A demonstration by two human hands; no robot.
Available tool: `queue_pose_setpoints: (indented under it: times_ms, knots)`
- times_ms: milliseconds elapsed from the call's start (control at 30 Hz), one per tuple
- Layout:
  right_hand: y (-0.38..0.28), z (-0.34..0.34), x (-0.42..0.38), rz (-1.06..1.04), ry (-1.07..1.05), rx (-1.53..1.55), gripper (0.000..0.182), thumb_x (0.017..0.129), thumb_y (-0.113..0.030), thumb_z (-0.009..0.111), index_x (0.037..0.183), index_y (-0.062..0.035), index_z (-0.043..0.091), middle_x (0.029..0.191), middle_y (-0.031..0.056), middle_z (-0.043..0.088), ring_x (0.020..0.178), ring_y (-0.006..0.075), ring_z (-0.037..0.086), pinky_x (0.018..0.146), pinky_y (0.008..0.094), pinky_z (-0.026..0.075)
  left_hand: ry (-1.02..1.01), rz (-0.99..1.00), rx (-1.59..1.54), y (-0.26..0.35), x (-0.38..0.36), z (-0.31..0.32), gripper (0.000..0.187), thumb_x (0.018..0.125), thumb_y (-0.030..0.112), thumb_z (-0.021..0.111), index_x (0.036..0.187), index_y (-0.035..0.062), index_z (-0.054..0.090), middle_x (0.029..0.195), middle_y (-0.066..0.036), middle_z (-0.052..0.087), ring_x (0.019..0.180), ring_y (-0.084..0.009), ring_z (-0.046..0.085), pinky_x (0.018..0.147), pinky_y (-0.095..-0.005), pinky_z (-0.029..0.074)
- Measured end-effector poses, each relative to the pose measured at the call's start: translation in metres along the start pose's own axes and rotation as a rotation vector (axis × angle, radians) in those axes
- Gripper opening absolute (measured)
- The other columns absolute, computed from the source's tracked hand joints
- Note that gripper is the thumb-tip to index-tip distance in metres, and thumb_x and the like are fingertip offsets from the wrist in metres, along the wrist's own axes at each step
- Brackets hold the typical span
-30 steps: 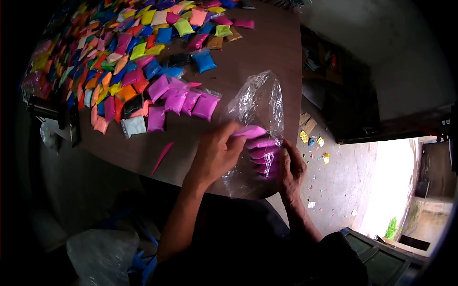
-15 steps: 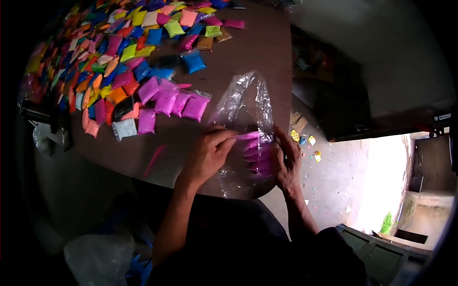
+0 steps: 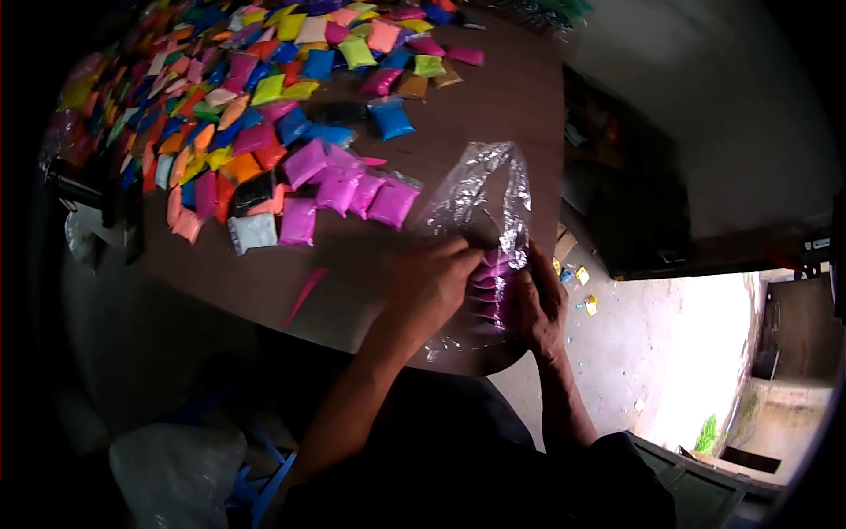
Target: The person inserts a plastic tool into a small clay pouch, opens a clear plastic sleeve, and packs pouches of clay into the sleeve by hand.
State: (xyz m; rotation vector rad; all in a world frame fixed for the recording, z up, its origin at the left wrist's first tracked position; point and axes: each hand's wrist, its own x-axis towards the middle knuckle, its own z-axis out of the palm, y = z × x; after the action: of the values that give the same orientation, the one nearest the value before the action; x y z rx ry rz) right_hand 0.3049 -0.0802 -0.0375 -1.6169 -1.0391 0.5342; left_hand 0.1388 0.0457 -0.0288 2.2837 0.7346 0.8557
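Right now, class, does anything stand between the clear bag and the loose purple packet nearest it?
Nothing visible does: the loose purple packet lies close beside the clear bag, with the left hand lower in view, not between them.

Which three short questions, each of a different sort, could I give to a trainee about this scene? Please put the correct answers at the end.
1. True or false: the white packet lies on the table, outside the clear bag.

2. Which colour are the stacked packets inside the clear bag?
A) Green
B) Blue
C) Pink-purple

3. Which of the person's hands is at the edge of the clear bag on the right side of the picture?

Key:
1. True.
2. C.
3. The right hand.
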Motion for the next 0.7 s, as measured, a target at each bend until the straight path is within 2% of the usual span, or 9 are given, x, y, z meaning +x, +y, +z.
queue_pose_setpoints:
  times_ms: [33, 100, 267, 367, 433, 500, 533, 600, 700]
  knots:
    - [-0.003, -0.001, -0.001, -0.012, -0.001, -0.081, 0.042, 0.106, -0.012, 0.059, 0.145, 0.0041, 0.059, 0.136, 0.0206, 0.064, 0.128, 0.0291, 0.061, 0.112, 0.0389, 0.044, -0.037, -0.01, 0.017, -0.002, 0.0, 0.004, 0.026, 0.086, 0.001, 0.065, 0.108, 0.0089, 0.075, 0.095, -0.007, 0.067, 0.085, -0.0304, 0.069, 0.073, -0.0425, 0.056]
    - [-0.009, 0.002, -0.002, 0.017, 0.018, 0.001, 0.042, 0.106, -0.012, 0.058, 0.145, 0.005, 0.058, 0.137, 0.0198, 0.064, 0.128, 0.0279, 0.061, 0.111, 0.0379, 0.045, -0.084, -0.002, 0.028, -0.002, 0.0, 0.004, 0.03, 0.087, 0.002, 0.064, 0.115, 0.0059, 0.074, 0.098, -0.01, 0.068, 0.09, -0.0317, 0.069, 0.077, -0.0437, 0.056]
    - [-0.007, 0.002, -0.003, 0.051, 0.04, -0.049, 0.047, 0.105, -0.018, 0.062, 0.145, 0.0064, 0.057, 0.139, 0.0196, 0.064, 0.127, 0.0276, 0.063, 0.11, 0.0388, 0.047, -0.022, -0.016, 0.024, 0.002, -0.013, -0.008, 0.033, 0.091, 0.004, 0.065, 0.124, 0.0022, 0.069, 0.102, -0.015, 0.07, 0.092, -0.035, 0.069, 0.08, -0.0453, 0.057]
    - [-0.003, 0.002, -0.003, 0.016, 0.043, -0.045, 0.047, 0.105, -0.017, 0.063, 0.145, 0.0065, 0.057, 0.138, 0.0191, 0.065, 0.127, 0.0275, 0.063, 0.11, 0.0382, 0.046, 0.086, -0.075, 0.015, 0.003, -0.022, -0.035, 0.024, 0.096, 0.011, 0.07, 0.119, 0.0044, 0.073, 0.107, -0.015, 0.074, 0.095, -0.0356, 0.072, 0.083, -0.0433, 0.059]
    - [-0.008, 0.003, -0.004, 0.053, 0.051, 0.029, 0.046, 0.105, -0.016, 0.063, 0.144, 0.0067, 0.057, 0.137, 0.019, 0.065, 0.127, 0.0276, 0.062, 0.111, 0.0375, 0.045, 0.223, -0.159, 0.107, -0.012, -0.032, -0.067, 0.015, 0.095, 0.012, 0.07, 0.108, 0.0037, 0.071, 0.098, -0.017, 0.071, 0.093, -0.0386, 0.069, 0.08, -0.0483, 0.057]
    - [-0.009, 0.003, -0.003, 0.046, 0.049, 0.013, 0.045, 0.105, -0.015, 0.063, 0.144, 0.0065, 0.058, 0.136, 0.0186, 0.065, 0.128, 0.0272, 0.062, 0.111, 0.0372, 0.045, 0.274, -0.319, 0.195, -0.033, -0.036, -0.101, 0.013, 0.095, 0.014, 0.071, 0.103, 0.0036, 0.071, 0.096, -0.018, 0.07, 0.089, -0.0402, 0.069, 0.076, -0.0499, 0.056]
    - [-0.009, 0.003, -0.003, 0.038, 0.043, -0.01, 0.044, 0.105, -0.014, 0.062, 0.144, 0.0062, 0.058, 0.136, 0.0182, 0.065, 0.128, 0.0269, 0.061, 0.112, 0.0368, 0.044, 0.273, -0.318, 0.199, -0.044, -0.036, -0.114, 0.013, 0.095, 0.014, 0.071, 0.103, 0.0036, 0.071, 0.096, -0.018, 0.07, 0.089, -0.0402, 0.069, 0.076, -0.0499, 0.056]
    - [-0.003, 0.002, -0.004, 0.02, 0.044, -0.021, 0.043, 0.105, -0.014, 0.062, 0.143, 0.0056, 0.059, 0.135, 0.0176, 0.065, 0.128, 0.0262, 0.061, 0.112, 0.0368, 0.044, 0.313, -0.315, 0.483, -0.058, -0.036, -0.131, 0.016, 0.095, 0.017, 0.072, 0.103, 0.0026, 0.07, 0.096, -0.019, 0.069, 0.086, -0.0416, 0.068, 0.074, -0.0502, 0.055]
    - [-0.002, 0.003, -0.004, 0.018, 0.049, -0.027, 0.041, 0.105, -0.012, 0.061, 0.143, 0.0043, 0.06, 0.134, 0.0164, 0.066, 0.128, 0.0253, 0.061, 0.112, 0.0364, 0.043, 0.276, -0.338, 0.522, -0.061, -0.04, -0.133, 0.017, 0.095, 0.018, 0.073, 0.1, 0.0028, 0.07, 0.095, -0.019, 0.069, 0.087, -0.0413, 0.068, 0.075, -0.0505, 0.055]
